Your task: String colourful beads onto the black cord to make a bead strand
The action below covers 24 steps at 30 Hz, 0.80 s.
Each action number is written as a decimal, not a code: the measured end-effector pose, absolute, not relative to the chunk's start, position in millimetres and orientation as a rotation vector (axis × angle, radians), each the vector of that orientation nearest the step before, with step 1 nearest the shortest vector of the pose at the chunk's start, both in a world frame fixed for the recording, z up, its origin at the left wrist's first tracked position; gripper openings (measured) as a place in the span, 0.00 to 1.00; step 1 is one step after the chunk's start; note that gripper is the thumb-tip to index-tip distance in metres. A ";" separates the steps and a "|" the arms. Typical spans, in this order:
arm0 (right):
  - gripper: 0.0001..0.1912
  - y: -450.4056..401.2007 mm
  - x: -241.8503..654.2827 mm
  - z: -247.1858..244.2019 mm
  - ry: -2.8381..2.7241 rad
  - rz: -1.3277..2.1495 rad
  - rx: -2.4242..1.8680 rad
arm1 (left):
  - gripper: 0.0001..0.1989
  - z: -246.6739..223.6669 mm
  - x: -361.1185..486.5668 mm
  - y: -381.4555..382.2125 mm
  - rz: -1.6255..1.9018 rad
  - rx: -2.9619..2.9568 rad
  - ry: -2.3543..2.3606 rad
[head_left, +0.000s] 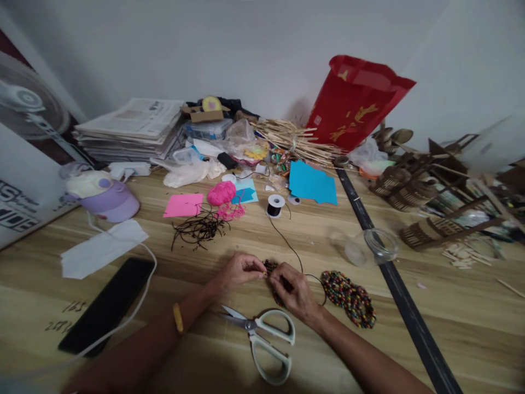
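Observation:
My left hand (243,269) pinches something tiny at its fingertips, too small to make out. Close beside it, my right hand (294,288) has its fingers curled together over a dark bead strand (269,266), partly hidden beneath them. A black cord (287,242) runs from a white-rimmed spool (275,206) down toward my right hand. Right of that hand lies a coiled string of multicoloured beads (348,298). Scissors with white handles (262,336) rest partly open on the wood, below both hands.
A black phone (107,306) and white cable lie at left. Black cord pieces (199,229), pink yarn (222,193) and blue paper (312,183) are beyond the hands. A dark strip (400,290) crosses the table at right, near a clear tape roll (381,245) and wooden models.

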State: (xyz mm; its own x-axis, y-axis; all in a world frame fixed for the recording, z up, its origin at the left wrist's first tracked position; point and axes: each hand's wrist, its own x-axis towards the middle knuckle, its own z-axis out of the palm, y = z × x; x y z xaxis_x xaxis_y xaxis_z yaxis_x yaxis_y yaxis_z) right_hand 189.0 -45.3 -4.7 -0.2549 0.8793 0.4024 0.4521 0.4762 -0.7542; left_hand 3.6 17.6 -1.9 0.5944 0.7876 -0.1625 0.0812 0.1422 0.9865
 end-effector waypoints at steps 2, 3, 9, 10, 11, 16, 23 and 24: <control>0.06 -45.3 188.9 -4.0 -1.883 0.638 -1.108 | 0.10 -3.1 3.5 17.7 0.600 1.352 0.822; 0.06 -45.3 188.9 -4.0 -1.884 0.638 -1.107 | 0.10 -3.8 3.5 17.7 0.600 1.353 0.826; 0.06 -44.9 189.2 -6.0 -1.883 0.645 -1.109 | 0.10 -5.5 3.8 17.8 0.595 1.368 0.799; 0.06 -44.8 189.4 -6.5 -1.885 0.648 -1.109 | 0.10 -5.4 3.9 17.7 0.595 1.373 0.797; 0.06 -44.8 189.5 -6.8 -1.886 0.649 -1.110 | 0.10 -5.2 3.9 17.7 0.594 1.376 0.795; 0.06 -45.5 189.7 -5.7 -1.884 0.658 -1.108 | 0.11 -4.2 3.5 17.4 0.593 1.374 0.803; 0.06 -45.7 189.2 -4.8 -1.893 0.649 -1.113 | 0.11 -7.7 2.9 17.6 0.600 1.399 0.800; 0.07 -45.6 189.1 -5.0 -1.894 0.654 -1.113 | 0.11 -8.9 2.9 17.7 0.597 1.401 0.794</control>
State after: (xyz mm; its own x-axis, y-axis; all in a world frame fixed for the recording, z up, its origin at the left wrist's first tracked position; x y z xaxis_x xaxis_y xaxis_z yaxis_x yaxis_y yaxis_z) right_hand 189.1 -45.6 -5.0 -0.2685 0.8805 0.3907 0.4518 0.4733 -0.7562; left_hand 2.9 17.7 -8.9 0.6167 0.7759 -0.1327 0.0885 0.0992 0.9911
